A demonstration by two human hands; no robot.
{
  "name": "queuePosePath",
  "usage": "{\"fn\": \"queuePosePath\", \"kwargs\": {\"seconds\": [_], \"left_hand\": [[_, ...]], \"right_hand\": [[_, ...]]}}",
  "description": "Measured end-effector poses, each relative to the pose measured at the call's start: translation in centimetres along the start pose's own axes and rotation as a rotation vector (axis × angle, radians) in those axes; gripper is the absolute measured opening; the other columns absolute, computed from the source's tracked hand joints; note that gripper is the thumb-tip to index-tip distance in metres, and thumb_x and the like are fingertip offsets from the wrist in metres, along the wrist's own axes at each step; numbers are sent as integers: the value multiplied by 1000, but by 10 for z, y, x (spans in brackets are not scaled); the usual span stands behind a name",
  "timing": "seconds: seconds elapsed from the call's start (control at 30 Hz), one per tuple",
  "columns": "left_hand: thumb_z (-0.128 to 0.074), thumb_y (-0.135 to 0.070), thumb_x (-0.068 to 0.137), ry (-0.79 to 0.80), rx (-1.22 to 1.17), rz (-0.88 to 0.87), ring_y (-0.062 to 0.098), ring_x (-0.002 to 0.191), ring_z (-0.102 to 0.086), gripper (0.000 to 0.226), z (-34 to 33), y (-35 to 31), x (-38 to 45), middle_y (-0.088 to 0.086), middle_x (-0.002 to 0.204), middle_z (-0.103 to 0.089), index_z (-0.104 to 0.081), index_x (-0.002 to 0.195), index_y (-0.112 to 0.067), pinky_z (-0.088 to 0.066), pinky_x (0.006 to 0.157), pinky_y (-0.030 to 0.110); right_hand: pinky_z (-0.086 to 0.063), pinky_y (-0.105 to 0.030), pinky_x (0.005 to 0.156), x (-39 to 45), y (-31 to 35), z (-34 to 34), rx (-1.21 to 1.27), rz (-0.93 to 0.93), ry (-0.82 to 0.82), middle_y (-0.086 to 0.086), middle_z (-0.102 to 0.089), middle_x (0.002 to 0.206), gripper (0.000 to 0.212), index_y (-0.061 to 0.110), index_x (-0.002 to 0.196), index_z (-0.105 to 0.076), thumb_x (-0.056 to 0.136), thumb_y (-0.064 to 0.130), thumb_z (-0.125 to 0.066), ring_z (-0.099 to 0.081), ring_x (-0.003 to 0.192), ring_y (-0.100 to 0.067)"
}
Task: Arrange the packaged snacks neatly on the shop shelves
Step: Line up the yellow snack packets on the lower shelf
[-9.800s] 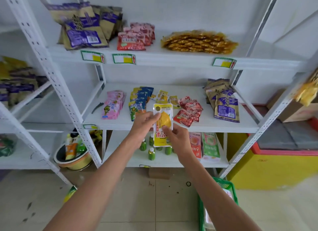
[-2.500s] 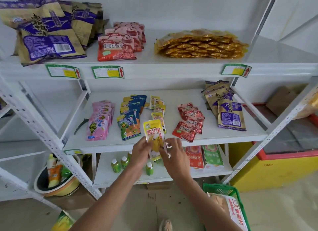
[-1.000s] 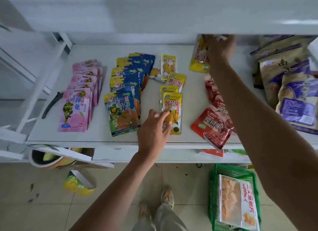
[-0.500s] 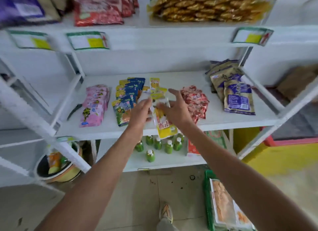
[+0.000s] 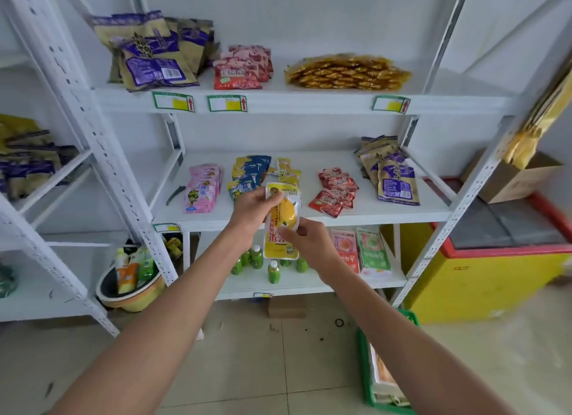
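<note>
Both hands grip a yellow packet [image 5: 282,226] in the air before the middle shelf's [image 5: 387,215] front edge: left hand [image 5: 251,209] pinching its top, right hand [image 5: 305,240] its middle. Loose fingers could drop it; careless placing could disturb the yellow row [image 5: 288,171].

Both bare forearms reach forward and upward from the lower corners of the view, converging near the middle. The left hand [image 5: 252,209] is raised a little higher, wrist bent slightly, its thumb and fingers [image 5: 272,198] curled in a pinch on the upper part of a yellow snack packet [image 5: 282,229]. The right hand [image 5: 309,244] sits lower and to the right, back of the hand facing the camera, its fingertips pinching the packet's middle edge.
</note>
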State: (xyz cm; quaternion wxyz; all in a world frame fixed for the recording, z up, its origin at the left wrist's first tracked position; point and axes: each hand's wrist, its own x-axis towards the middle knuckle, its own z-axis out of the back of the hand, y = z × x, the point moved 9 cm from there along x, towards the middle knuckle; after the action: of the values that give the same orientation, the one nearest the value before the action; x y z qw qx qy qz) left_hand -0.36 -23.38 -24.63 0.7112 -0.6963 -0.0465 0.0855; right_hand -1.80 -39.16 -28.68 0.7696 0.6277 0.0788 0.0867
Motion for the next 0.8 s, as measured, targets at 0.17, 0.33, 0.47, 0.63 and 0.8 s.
{"fn": "queuePosePath", "kwargs": {"seconds": [0.17,0.33,0.47,0.63,0.8], "left_hand": [[-77,-23,94,-47,-40,-51,13,81,-74,18,7,-12,-21,7,95,-80,-77,100,-6,-57,82,30],[-75,-25,96,-52,-140,-23,15,87,-71,7,9,-18,-26,2,95,-78,-76,98,-19,-53,85,33],[-77,-20,91,-61,-142,-37,16,92,-61,13,18,-17,-28,1,97,-75,-77,103,-24,-49,82,33],[-80,-17,89,163,144,-15,18,99,-68,16,3,3,-49,6,103,-79,-78,105,-17,-50,89,33],[-79,-47,84,358,195,1,11,108,-72,50,-33,0,-60,-6,114,-78,-70,128,-25,-57,92,32]], "right_hand": [[-45,-31,70,-24,14,-8,74,41,80,-1,-56,71,38,4,82,-65,95,37,-76,-51,70,-15],[-53,-22,67,-32,13,9,65,0,108,-13,-77,93,22,6,102,-75,97,27,-76,-68,79,-13],[-50,-32,70,-23,6,49,156,-63,6,-21,-77,102,20,10,102,-77,91,26,-81,-64,82,-24],[-52,-38,92,-3,22,88,446,-57,-83,-7,-76,102,13,18,95,-67,90,18,-80,-68,97,-23],[-62,-44,84,15,53,86,302,46,12,-11,-74,105,26,10,113,-67,90,8,-79,-72,90,-27]]}}
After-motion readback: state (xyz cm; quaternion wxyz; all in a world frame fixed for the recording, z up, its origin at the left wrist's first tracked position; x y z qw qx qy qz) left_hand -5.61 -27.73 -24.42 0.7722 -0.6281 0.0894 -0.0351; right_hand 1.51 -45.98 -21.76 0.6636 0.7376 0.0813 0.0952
